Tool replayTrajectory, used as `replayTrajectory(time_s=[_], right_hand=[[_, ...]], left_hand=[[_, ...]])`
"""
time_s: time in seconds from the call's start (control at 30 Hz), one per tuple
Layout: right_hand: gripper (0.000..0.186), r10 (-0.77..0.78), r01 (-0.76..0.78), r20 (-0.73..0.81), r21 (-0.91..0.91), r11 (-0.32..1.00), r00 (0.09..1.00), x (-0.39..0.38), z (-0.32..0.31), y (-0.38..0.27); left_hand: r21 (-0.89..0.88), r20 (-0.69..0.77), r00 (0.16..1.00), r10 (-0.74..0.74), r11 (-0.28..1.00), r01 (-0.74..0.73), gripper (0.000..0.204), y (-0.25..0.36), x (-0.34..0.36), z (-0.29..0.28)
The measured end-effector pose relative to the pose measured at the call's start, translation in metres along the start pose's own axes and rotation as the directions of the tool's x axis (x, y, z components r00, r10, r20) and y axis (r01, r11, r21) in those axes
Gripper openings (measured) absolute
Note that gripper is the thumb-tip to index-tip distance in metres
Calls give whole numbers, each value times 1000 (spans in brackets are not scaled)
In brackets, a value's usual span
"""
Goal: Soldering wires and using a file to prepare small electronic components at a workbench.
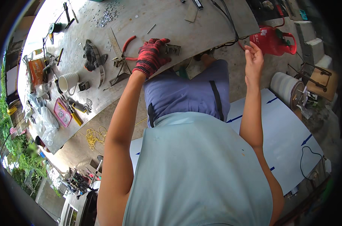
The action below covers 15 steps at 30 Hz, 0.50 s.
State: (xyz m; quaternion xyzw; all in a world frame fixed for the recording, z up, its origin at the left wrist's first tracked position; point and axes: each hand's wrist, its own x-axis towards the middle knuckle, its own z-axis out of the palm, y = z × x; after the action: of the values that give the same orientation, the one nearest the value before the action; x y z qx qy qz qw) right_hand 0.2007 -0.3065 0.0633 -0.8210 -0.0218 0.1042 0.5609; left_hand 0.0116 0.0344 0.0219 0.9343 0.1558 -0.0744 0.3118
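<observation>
My left hand (151,56), in a red and black striped knit glove, rests at the table edge. Its fingers and thumb are spread beside a small metal bracket (173,49); I cannot tell whether they touch it. Just left of the glove lie red-handled pliers (128,44), partly hidden by the hand. A flat metal ruler (114,42) and a dark triangular metal piece (119,78) lie near them. My bare right hand (254,60) is raised off the table's right side, fingers loosely bent and apart, with nothing seen in it.
On the metal table (156,15) are a pile of small metal pieces (106,15), a dark glove (91,56), a white mug (68,82) and a pink tray (62,112). A black cable (231,22) hangs over the right edge. A red gas cylinder (270,40) stands beyond my right hand.
</observation>
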Motion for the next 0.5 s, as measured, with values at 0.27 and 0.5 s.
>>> replayTrajectory(time_s=[0.27,0.5], right_hand=[[30,-210,215,64,-83,973,976,-51,1,-60],[17,-647,695,254,-249,674,719,-97,51,-147]], left_hand=[[-205,-189,982,-4,978,-35,56,13,-6,-1],[-366,-401,904,149,879,-307,53,72,-36,-39]])
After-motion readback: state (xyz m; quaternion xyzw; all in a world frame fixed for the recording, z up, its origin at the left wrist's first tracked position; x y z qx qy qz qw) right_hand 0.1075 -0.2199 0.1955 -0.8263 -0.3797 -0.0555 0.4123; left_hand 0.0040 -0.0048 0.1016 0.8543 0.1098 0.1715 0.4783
